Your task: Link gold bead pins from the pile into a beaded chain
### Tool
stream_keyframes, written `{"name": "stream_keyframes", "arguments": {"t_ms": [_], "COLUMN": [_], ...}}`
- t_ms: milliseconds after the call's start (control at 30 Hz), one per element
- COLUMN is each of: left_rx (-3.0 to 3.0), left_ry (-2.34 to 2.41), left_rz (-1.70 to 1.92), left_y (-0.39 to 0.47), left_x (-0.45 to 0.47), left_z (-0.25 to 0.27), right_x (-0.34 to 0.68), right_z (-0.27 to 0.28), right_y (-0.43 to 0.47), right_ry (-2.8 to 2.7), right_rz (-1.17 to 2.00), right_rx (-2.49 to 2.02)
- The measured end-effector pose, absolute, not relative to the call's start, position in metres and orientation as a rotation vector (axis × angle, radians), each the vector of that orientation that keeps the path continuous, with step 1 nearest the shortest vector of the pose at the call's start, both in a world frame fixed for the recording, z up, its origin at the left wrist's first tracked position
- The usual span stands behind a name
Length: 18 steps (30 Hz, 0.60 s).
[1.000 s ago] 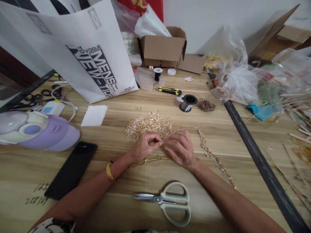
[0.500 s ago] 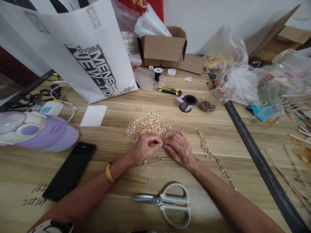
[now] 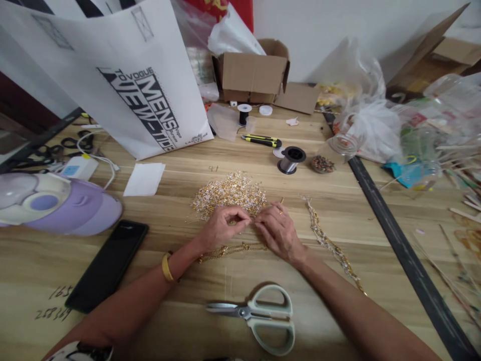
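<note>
My left hand (image 3: 224,228) is closed in a pinch, thumb against forefinger. Close beside it, my right hand (image 3: 278,230) has its fingers pressed together, and the tips of both hands nearly meet. Whatever sits between the fingertips is too small to make out. Just beyond them lies a heap of small gold and clear beads (image 3: 231,193). A gold beaded chain (image 3: 233,249) stretches across the wood below my hands. To the right of my right hand lies a bundle of gold and silvery strands (image 3: 326,240). Scissors (image 3: 259,316) with pale handles rest nearest me, blades pointing left.
A black phone (image 3: 108,263) and a purple-and-white device (image 3: 63,205) are at left, near white paper (image 3: 145,179). Behind the beads are a wire spool (image 3: 291,159), a utility knife (image 3: 262,141) and a jar (image 3: 332,153). A white bag (image 3: 158,75) and cardboard box (image 3: 253,72) stand farther back.
My left hand has shifted slightly left, so a small gap now shows between the fingertips. The right hand stays almost where it was.
</note>
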<state>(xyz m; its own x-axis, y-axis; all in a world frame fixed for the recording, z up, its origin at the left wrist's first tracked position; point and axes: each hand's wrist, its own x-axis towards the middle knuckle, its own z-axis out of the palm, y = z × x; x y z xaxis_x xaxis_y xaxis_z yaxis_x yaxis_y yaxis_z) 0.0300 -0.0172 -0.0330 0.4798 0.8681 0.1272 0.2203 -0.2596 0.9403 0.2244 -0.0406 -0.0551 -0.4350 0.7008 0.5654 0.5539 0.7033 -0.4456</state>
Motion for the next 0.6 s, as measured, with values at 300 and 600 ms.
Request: {"name": "stream_keyframes", "arguments": {"t_ms": [300, 600], "left_rx": [1.726, 1.73], "left_ry": [0.936, 0.892], "left_rz": [0.865, 0.804], "left_y": [-0.0145, -0.0134], "left_x": [0.0299, 0.029], "left_z": [-0.0373, -0.0369], "right_x": [0.2274, 0.2278], "right_z": [-0.0561, -0.0563], "right_y": [-0.0422, -0.0429], "right_ry": [-2.138, -2.121], "right_rz": [0.29, 0.324], "right_rx": [-0.921, -0.875]}}
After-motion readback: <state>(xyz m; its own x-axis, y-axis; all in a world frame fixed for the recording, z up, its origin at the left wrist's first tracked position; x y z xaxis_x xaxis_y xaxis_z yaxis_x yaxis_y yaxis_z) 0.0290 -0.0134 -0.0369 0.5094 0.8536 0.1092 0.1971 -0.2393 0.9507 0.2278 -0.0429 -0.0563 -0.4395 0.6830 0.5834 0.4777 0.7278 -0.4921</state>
